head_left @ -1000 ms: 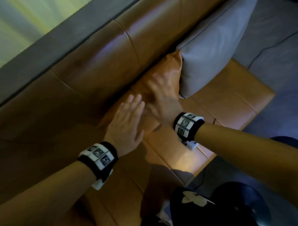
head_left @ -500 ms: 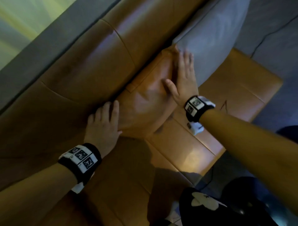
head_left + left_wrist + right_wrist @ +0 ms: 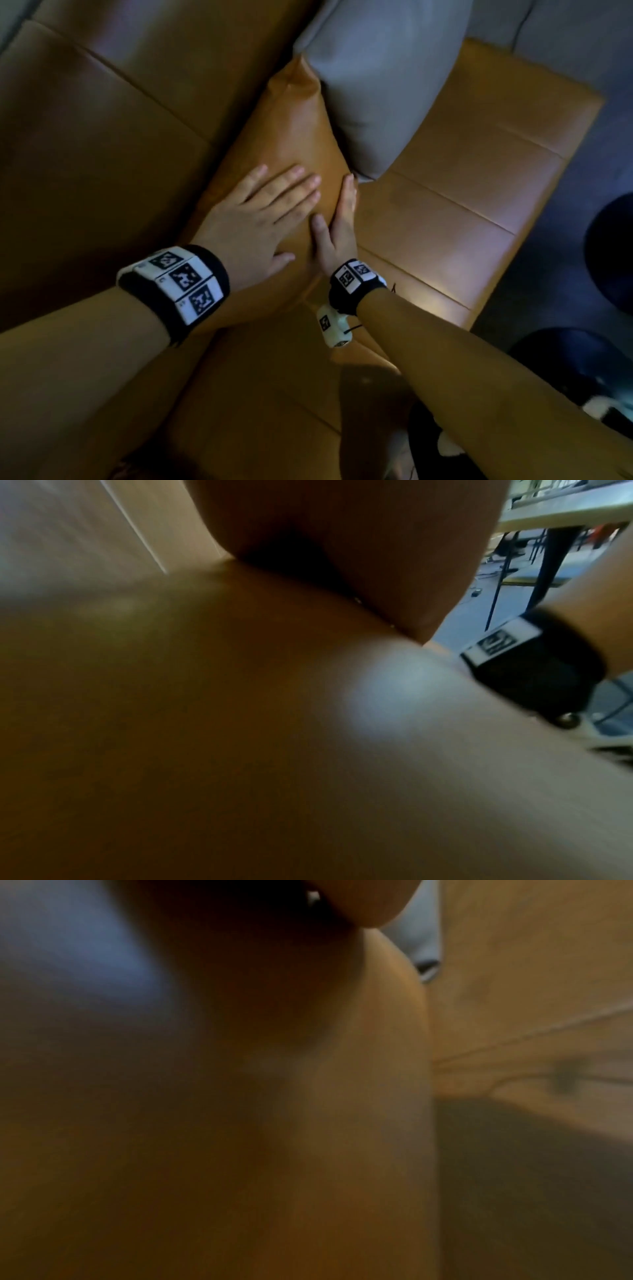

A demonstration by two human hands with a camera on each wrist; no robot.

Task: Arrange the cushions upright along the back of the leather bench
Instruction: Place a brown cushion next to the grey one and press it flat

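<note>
Lying flat with straight fingers on the front of the brown cushion (image 3: 291,137): left hand (image 3: 253,219), pressing, not gripping. Touching that cushion's right edge with straight fingers too: right hand (image 3: 337,228), thumb resting on the front. Leaning against the back of the bench (image 3: 462,192), tipped a little. Standing just to the right, touching it: grey cushion (image 3: 380,78). Looking smooth and shiny like leather. Showing only blurry brown: both wrist views.
</note>
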